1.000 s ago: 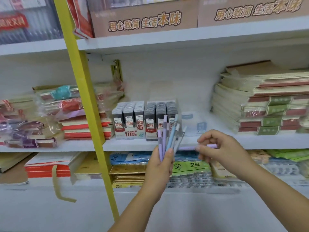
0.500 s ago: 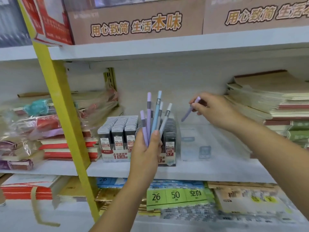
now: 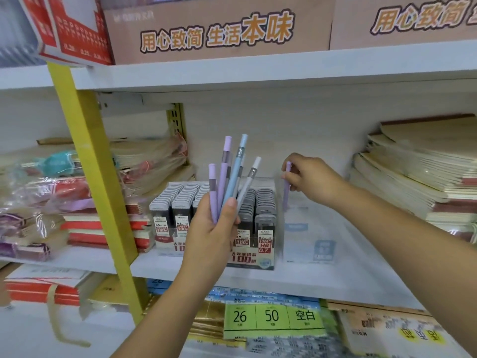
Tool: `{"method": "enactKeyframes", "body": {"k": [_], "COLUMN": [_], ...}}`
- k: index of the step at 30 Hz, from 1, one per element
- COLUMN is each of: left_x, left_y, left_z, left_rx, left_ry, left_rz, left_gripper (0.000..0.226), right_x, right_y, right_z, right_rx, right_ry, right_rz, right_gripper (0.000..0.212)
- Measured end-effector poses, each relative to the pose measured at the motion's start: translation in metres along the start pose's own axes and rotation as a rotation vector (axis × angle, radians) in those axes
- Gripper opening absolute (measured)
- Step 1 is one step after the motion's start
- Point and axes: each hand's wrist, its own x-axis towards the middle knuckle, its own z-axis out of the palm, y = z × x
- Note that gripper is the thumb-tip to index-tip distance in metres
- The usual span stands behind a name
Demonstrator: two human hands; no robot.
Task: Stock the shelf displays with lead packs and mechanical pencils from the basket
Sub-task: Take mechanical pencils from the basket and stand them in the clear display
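Observation:
My left hand (image 3: 210, 233) grips a fan of several mechanical pencils (image 3: 231, 174), purple, blue and white, held upright in front of the lead pack display boxes (image 3: 260, 239) on the middle shelf. My right hand (image 3: 309, 177) pinches one purple pencil (image 3: 286, 187) near its top and holds it upright inside a clear plastic display box (image 3: 317, 239) that stands just right of the lead packs. The pencil's lower end is blurred behind the clear wall. No basket is in view.
Stacks of notebooks (image 3: 418, 174) fill the shelf's right side; wrapped notebook bundles (image 3: 51, 197) lie at the left past a yellow upright post (image 3: 95, 177). Cardboard boxes (image 3: 219, 29) sit on the shelf above. Green price labels (image 3: 273, 316) and packs lie below.
My right hand took a purple pencil from the bunch, carried it up to the shelf and has now turned it upright, lowering it into the clear box. My left hand rose slightly.

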Motion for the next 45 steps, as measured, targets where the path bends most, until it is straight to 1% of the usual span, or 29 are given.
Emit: {"method": "enactKeyframes", "body": {"k": [4, 9, 12, 14, 16, 17, 19, 20, 22, 24, 26, 30, 31, 33, 34, 35, 36, 37, 38, 40, 42, 45], "left_x": [0.005, 0.006, 0.007, 0.005, 0.002, 0.0, -0.005, -0.008, -0.012, -0.015, -0.019, -0.027, -0.028, -0.028, -0.028, -0.028, -0.027, -0.026, -0.025, -0.024, -0.023, -0.021], "left_y": [0.0, 0.001, 0.001, 0.0, 0.0, 0.001, 0.003, 0.004, 0.006, 0.007, 0.007, 0.005, 0.005, 0.004, 0.004, 0.004, 0.003, 0.003, 0.002, 0.001, 0.001, 0.001], "left_z": [0.003, 0.003, 0.002, 0.002, 0.002, 0.002, 0.002, 0.003, 0.006, 0.011, 0.016, 0.021, 0.021, 0.019, 0.018, 0.016, 0.014, 0.013, 0.012, 0.011, 0.01, 0.009], "left_rx": [-0.003, -0.016, -0.002, -0.007, -0.016, -0.014, -0.005, -0.007, -0.007, 0.002, -0.006, -0.009, -0.022, -0.041, -0.038, -0.03, -0.02, -0.013, -0.01, -0.016, -0.026, -0.018], "left_ry": [0.002, -0.007, 0.001, 0.013, 0.014, 0.013, 0.001, -0.01, -0.046, -0.093, -0.13, -0.149, -0.149, -0.142, -0.134, -0.121, -0.106, -0.094, -0.087, -0.083, -0.081, -0.078], "left_rz": [-0.014, -0.018, -0.015, -0.026, -0.032, -0.03, -0.031, -0.038, -0.055, -0.062, -0.066, -0.11, -0.123, -0.121, -0.109, -0.099, -0.093, -0.091, -0.092, -0.089, -0.079, -0.073], "left_gripper": [0.016, 0.023, 0.024, 0.021, 0.016, 0.015, 0.013, 0.012, 0.01, 0.01, 0.011, 0.015, 0.015, 0.013, 0.012, 0.012, 0.012, 0.011, 0.01, 0.01, 0.015, 0.018], "right_x": [-0.001, -0.003, -0.005, -0.008, -0.016, -0.022, -0.037, -0.046, -0.064, -0.076, -0.082, -0.089, -0.089, -0.086, -0.083, -0.081, -0.077, -0.073, -0.068, -0.057, -0.046, -0.038], "right_y": [0.006, 0.006, 0.001, -0.001, -0.003, -0.005, -0.012, -0.019, -0.039, -0.06, -0.074, -0.078, -0.075, -0.067, -0.062, -0.056, -0.049, -0.043, -0.037, -0.024, -0.014, -0.004], "right_z": [0.006, 0.011, 0.013, 0.013, 0.007, 0.002, -0.009, -0.013, -0.018, -0.018, -0.016, -0.016, -0.019, -0.029, -0.036, -0.043, -0.049, -0.052, -0.052, -0.046, -0.035, -0.022], "right_rx": [-0.067, -0.104, -0.123, -0.118, -0.095, -0.072, 0.065, 0.203, 0.549, 0.79, 0.906, 1.001, 1.02, 1.06, 1.052, 0.995, 0.894, 0.765, 0.619, 0.363, 0.249, 0.165], "right_ry": [0.041, 0.022, 0.024, 0.016, 0.058, 0.126, 0.258, 0.268, 0.17, 0.066, 0.071, 0.142, 0.171, 0.317, 0.423, 0.522, 0.588, 0.608, 0.58, 0.428, 0.294, 0.211], "right_rz": [-0.018, -0.009, -0.021, -0.034, -0.031, -0.025, 0.006, 0.026, 0.055, 0.092, 0.132, 0.182, 0.186, 0.167, 0.132, 0.081, 0.022, -0.029, -0.053, -0.039, -0.029, -0.038], "right_gripper": [0.023, 0.02, 0.027, 0.033, 0.042, 0.04, 0.027, 0.021, 0.015, 0.02, 0.026, 0.026, 0.026, 0.025, 0.027, 0.029, 0.031, 0.032, 0.032, 0.029, 0.029, 0.029]}}
